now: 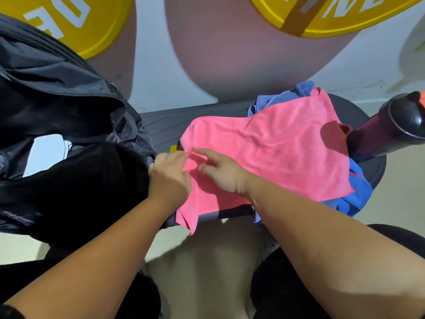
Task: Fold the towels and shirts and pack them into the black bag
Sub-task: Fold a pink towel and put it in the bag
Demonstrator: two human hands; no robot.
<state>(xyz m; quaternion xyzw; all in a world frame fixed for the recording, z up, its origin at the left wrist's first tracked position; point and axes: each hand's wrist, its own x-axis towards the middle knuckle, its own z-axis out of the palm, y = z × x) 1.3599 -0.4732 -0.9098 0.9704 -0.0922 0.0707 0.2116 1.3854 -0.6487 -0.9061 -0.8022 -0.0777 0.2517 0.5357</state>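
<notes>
**Both hands on pink towel, L edge, next to bag**

- Pink towel (271, 153) lies spread flat-ish on dark bench (161, 125), a few wrinkles. Its near-L corner hangs over the bench's front edge.
- Under it: blue shirt (358, 192), bunched. Blue pokes out at the far side & at the R/near side, hanging off the bench there. Towel covers most of it.
- Left hand (170, 178): at towel's L edge, fingers curled, thumb + fingertips pinching the cloth edge. Back of hand is just beside the bag.
- Right hand (220, 173): on top of the towel, close to the L hand. Index finger straight & pointing L, other fingers loosely bent w/ tips on the cloth. No visible grip, looks like it's only touching/pressing.
- Black bag (57, 100): L of the bench, touching it, mouth open toward cam, mesh lining visible at the rim. Dark fabric below the opening; can't tell if that's bag or a garment.
- Dark bottle (386, 132) w/ black cap: R end of the bench, tilted in view, touching the towel's R edge.
- Bkgd: yellow discs (69, 21) w/ white lettering up against the wall, top L & top R.
</notes>
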